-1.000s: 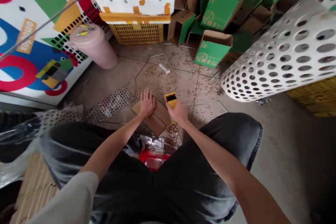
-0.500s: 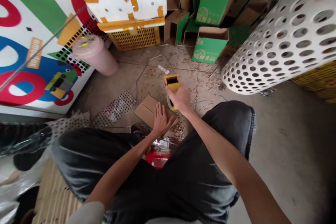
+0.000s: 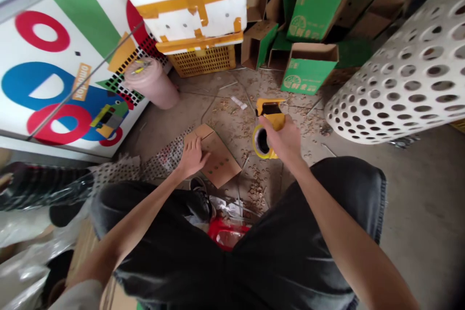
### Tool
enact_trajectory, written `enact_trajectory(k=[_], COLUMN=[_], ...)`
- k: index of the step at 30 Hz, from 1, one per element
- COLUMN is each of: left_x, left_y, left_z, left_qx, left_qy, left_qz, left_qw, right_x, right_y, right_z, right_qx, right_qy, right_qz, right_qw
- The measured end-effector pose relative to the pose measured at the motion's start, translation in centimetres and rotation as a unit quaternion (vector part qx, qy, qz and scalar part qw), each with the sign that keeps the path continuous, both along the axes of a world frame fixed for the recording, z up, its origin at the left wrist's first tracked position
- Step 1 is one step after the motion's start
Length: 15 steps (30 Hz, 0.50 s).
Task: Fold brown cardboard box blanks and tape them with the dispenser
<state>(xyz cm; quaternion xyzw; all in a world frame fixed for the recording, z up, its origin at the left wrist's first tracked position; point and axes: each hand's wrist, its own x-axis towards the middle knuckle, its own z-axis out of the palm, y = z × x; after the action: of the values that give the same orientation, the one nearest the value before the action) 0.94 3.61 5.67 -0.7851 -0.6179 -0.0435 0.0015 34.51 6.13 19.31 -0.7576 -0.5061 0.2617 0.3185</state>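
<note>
A flat, folded cardboard box [image 3: 220, 160], brown side up, lies tilted on the floor between my knees. My left hand [image 3: 191, 159] rests on its left part, fingers stretched out and the thumb apart. To the right of the cardboard, my right hand [image 3: 286, 139] is wrapped round a yellow tape dispenser [image 3: 271, 117]. The dispenser carries a roll of tape and is held above the floor, apart from the cardboard. My palm hides part of its handle.
Green cartons [image 3: 308, 70] are piled at the back, right of a taped white foam box [image 3: 203, 5] on a yellow crate [image 3: 207, 60]. A pink bucket [image 3: 160, 87] stands left; a white perforated cylinder [image 3: 392, 77] leans in from the right. Small scraps litter the floor.
My left hand has slid from the right part of the cardboard to its left part. My right hand has moved right with the tape dispenser, away from the cardboard. The view has shifted left.
</note>
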Motion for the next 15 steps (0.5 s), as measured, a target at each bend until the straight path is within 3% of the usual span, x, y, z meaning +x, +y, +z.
enact_trajectory(k=[7, 12, 15], left_x=[1.1, -1.4, -2.7], left_y=[1.4, 3.5, 4.6], left_z=[-1.7, -1.6, -1.6], left_qx=[0.038, 0.076, 0.089], left_qy=[-0.061, -0.198, -0.232], left_qz=[0.102, 0.149, 0.157], left_qw=[0.992, 0.966, 0.956], right_x=[0.5, 1.0, 1.2], right_y=[-0.6, -0.6, -0.6], right_z=[0.5, 0.1, 0.0], right_qx=[0.019, 0.002, -0.004], right_qy=[0.016, 0.004, -0.002], right_qz=[0.007, 0.012, 0.015], right_qw=[1.0, 1.0, 1.0])
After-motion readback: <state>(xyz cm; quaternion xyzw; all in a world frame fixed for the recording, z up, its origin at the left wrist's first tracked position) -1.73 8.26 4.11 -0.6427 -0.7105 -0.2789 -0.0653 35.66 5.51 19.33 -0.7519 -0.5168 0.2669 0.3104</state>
